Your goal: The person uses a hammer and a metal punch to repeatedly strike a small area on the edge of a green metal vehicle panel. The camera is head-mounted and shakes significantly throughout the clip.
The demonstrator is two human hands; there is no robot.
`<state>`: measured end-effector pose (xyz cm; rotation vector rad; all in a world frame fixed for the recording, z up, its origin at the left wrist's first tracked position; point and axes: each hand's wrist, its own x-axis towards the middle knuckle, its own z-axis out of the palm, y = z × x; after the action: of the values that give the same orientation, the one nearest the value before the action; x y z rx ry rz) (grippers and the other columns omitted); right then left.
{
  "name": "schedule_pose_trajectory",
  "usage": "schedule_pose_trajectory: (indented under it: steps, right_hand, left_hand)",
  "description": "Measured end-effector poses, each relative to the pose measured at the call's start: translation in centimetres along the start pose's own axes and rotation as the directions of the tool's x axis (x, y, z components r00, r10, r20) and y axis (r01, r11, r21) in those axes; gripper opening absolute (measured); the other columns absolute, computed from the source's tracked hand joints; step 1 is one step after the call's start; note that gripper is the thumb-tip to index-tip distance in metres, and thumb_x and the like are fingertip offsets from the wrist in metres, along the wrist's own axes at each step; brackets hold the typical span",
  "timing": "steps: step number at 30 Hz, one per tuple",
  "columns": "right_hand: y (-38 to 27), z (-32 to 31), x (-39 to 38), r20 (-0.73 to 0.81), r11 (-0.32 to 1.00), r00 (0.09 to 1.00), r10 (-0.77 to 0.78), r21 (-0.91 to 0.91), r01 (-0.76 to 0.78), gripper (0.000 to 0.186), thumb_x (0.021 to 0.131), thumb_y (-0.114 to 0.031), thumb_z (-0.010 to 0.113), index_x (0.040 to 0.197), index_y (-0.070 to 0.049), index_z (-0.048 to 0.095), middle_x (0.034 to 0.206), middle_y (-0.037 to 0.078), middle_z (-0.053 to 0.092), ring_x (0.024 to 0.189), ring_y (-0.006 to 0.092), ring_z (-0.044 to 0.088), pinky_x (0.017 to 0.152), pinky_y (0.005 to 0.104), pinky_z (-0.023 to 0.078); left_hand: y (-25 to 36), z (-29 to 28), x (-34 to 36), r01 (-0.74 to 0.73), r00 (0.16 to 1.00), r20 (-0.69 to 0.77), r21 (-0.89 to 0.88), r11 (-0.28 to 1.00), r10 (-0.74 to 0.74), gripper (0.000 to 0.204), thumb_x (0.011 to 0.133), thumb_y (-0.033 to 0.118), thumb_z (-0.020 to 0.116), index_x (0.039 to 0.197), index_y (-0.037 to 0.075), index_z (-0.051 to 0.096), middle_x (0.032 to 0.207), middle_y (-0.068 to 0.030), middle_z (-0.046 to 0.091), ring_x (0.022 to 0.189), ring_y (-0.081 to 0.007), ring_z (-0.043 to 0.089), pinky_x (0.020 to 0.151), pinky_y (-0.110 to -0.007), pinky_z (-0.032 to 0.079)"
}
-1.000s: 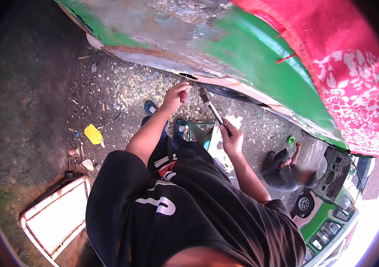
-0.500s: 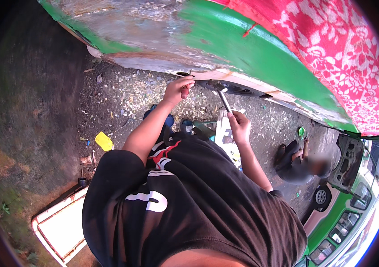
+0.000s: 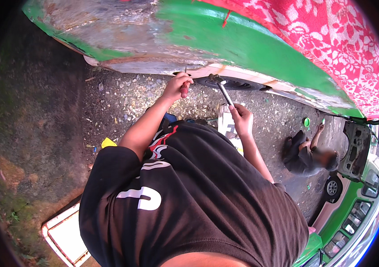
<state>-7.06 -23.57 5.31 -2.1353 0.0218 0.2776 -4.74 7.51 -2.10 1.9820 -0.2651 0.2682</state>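
Note:
In the head view a worn, patchy vehicle body panel (image 3: 243, 49) in green, grey and cream crosses the top. My left hand (image 3: 175, 88) grips a red-handled tool (image 3: 183, 92), its thin metal shaft upright against the panel's lower edge, by a dark rusted opening (image 3: 178, 74). My right hand (image 3: 242, 119) is closed on the long metal handle of a hammer (image 3: 226, 94), its head raised beside the panel edge, a short way right of the red-handled tool. A dark wheel (image 3: 238, 84) shows under the panel, partly hidden.
A red-and-white floral cloth (image 3: 327, 49) drapes over the panel. A co-worker (image 3: 305, 160) squats at right near a green container (image 3: 306, 122), beside a green-and-white van (image 3: 345, 222). Behind me lie a white framed panel (image 3: 65, 233), a yellow scrap (image 3: 108, 142) and debris.
My right hand and the hammer have risen and moved right, toward the panel's edge. My left hand has moved slightly up. The view has shifted, bringing more floral cloth into sight.

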Motion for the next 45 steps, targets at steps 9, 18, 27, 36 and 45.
schedule_pose_trajectory:
  steps: [9, 18, 27, 36, 45]
  right_hand:
    - [0.4, -0.4, 0.6, -0.007, 0.999, 0.999, 0.04, 0.031, -0.039, 0.043, 0.088, -0.04, 0.072, 0.105, 0.0, 0.073, 0.077, 0.011, 0.071, 0.071, 0.0152, 0.066, 0.068, 0.0311, 0.05]
    - [-0.1, -0.4, 0.2, -0.069, 0.999, 0.997, -0.039, -0.003, 0.039, 0.032, 0.091, -0.029, 0.072, 0.1, 0.002, 0.073, 0.065, 0.001, 0.062, 0.061, 0.006, 0.053, 0.056, 0.0256, 0.043]
    - [-0.9, -0.2, 0.3, -0.008, 0.999, 0.999, -0.045, -0.022, 0.044, 0.033, 0.09, -0.029, 0.073, 0.101, 0.002, 0.072, 0.066, 0.003, 0.063, 0.061, 0.0078, 0.055, 0.057, 0.0268, 0.045]
    - [-4.2, 1.4, -0.9, 0.187, 0.957, 0.953, -0.24, -0.117, 0.264, 0.031, 0.094, -0.026, 0.065, 0.113, -0.002, 0.066, 0.086, 0.017, 0.071, 0.076, 0.0298, 0.07, 0.072, 0.0389, 0.053]
    - [-4.9, 1.8, -0.7, 0.19, 0.728, 0.766, -0.615, -0.237, 0.643, 0.026, 0.089, -0.012, 0.069, 0.113, -0.003, 0.067, 0.075, 0.014, 0.064, 0.06, 0.0314, 0.064, 0.054, 0.0395, 0.05]
  left_hand:
    - [-0.4, 1.1, 1.0, -0.069, 0.996, 0.051, -0.029, 0.997, 0.071, 0.019, 0.085, -0.002, 0.065, 0.103, 0.005, 0.069, 0.098, -0.0098, 0.066, 0.086, -0.0226, 0.064, 0.076, -0.032, 0.05]
    - [-1.2, 2.1, 1.1, -0.114, 0.994, -0.002, -0.023, 0.993, 0.114, 0.033, 0.078, -0.007, 0.062, 0.107, 0.007, 0.069, 0.087, -0.0027, 0.06, 0.073, -0.0147, 0.056, 0.068, -0.028, 0.047]
    - [-1.4, 1.3, 1.2, -0.066, 0.991, 0.119, -0.029, 0.997, 0.069, 0.03, 0.078, -0.007, 0.061, 0.103, 0.006, 0.068, 0.097, -0.0076, 0.065, 0.08, -0.0194, 0.062, 0.072, -0.031, 0.05]
    - [-2.3, 0.4, 1.6, 0.015, 0.979, 0.202, 0.024, 1.0, -0.02, 0.016, 0.084, 0.0, 0.061, 0.099, 0.004, 0.067, 0.098, -0.0116, 0.068, 0.091, -0.0266, 0.067, 0.081, -0.034, 0.052]
    - [-3.1, 1.2, 2.4, 0.275, 0.961, 0.156, -0.398, 0.875, -0.231, 0.012, 0.089, 0.005, 0.057, 0.089, 0.002, 0.069, 0.085, -0.0022, 0.061, 0.059, -0.0064, 0.053, 0.049, -0.022, 0.039]
